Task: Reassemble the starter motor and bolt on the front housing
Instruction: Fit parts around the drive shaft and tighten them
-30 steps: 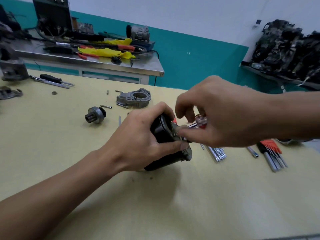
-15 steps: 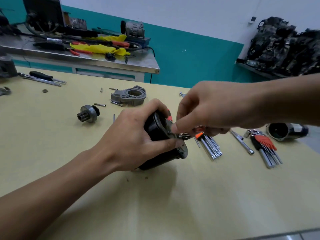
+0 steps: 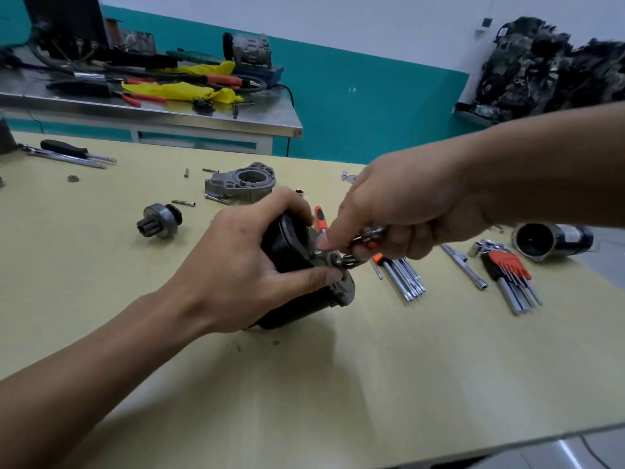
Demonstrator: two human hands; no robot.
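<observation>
My left hand [image 3: 243,262] grips the black starter motor body [image 3: 287,252], tilted with its lower end on the yellow table [image 3: 101,299]. Its metal end plate with a small pinion shaft [image 3: 345,262] faces right. My right hand [image 3: 406,211] holds a small tool with an orange and clear handle [image 3: 370,236] against that plate, index fingertip pressing on the plate. The grey front housing [image 3: 241,182] lies on the table behind the motor. The drive pinion gear [image 3: 159,220] lies to the left.
Loose bolts [image 3: 182,202] lie near the housing. Hex keys [image 3: 406,277], a red key set [image 3: 510,269], an extension bar [image 3: 465,267] and a black cylinder [image 3: 551,240] lie to the right. A screwdriver [image 3: 67,150] is far left. A steel bench [image 3: 152,113] with tools stands behind.
My right hand has shifted slightly right and turned, the index finger now pressing on the end plate. The left hand keeps its grip on the motor. The view has shifted.
</observation>
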